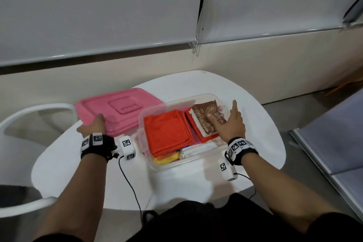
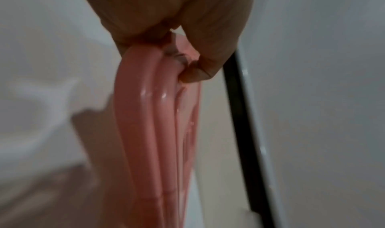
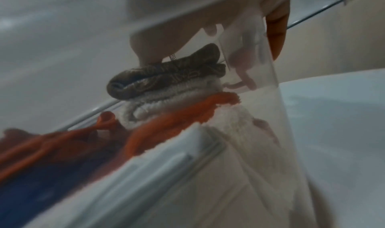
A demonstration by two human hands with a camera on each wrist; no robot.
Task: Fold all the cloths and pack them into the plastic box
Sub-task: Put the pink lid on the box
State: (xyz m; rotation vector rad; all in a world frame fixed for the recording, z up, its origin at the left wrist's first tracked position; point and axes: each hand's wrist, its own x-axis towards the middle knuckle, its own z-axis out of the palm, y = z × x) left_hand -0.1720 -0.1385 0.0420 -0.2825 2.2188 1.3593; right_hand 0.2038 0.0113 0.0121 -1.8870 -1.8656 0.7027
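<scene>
- Head view: clear plastic box (image 1: 204,158) sat on the round white bench (image 1: 261,135), packed with folded cloths.
- Orange terry stack (image 1: 168,132) on its left; brown paisley cloth (image 1: 206,116) topped a white and orange pile on its right.
- Right hand (image 1: 233,124) lay spread, thumb pressing the paisley cloth.
- Left hand (image 1: 93,126) gripped the glossy pink lid (image 1: 121,110) by its rim, beside the box.

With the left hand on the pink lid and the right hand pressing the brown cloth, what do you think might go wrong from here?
1. The brown patterned cloth tops a stack near the clear box's rim; once the right hand lifts, it may spring up and block the lid.
2. The left hand grips the pink lid by one edge only, so it could tip or knock the box.
3. The wrist cable crosses the table and might snag.
</scene>
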